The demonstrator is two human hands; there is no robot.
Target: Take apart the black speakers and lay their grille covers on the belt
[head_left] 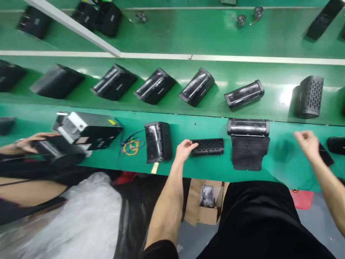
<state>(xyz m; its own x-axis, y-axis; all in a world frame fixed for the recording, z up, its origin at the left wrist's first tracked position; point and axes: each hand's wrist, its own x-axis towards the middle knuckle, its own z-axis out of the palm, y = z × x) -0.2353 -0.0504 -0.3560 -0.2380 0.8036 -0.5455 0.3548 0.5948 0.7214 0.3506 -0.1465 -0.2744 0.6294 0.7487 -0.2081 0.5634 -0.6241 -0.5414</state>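
My left hand (184, 149) rests on the green bench, fingers curled around the left end of a flat black perforated grille (208, 146). My right hand (308, 142) hovers above the bench at the right, fingers loosely curled and blurred, with nothing visible in it, just left of a flat black piece (326, 155). Between my hands lies a black cylindrical speaker (248, 127) on a dark cloth (249, 154). A black speaker housing (158, 141) stands left of my left hand.
A row of black speakers (198, 86) rides the green conveyor behind the bench. At the left a co-worker's hand (32, 141) holds a part next to a black and silver box (88, 131). Coloured wires (131, 145) lie nearby. A cardboard box (206, 205) sits under the bench.
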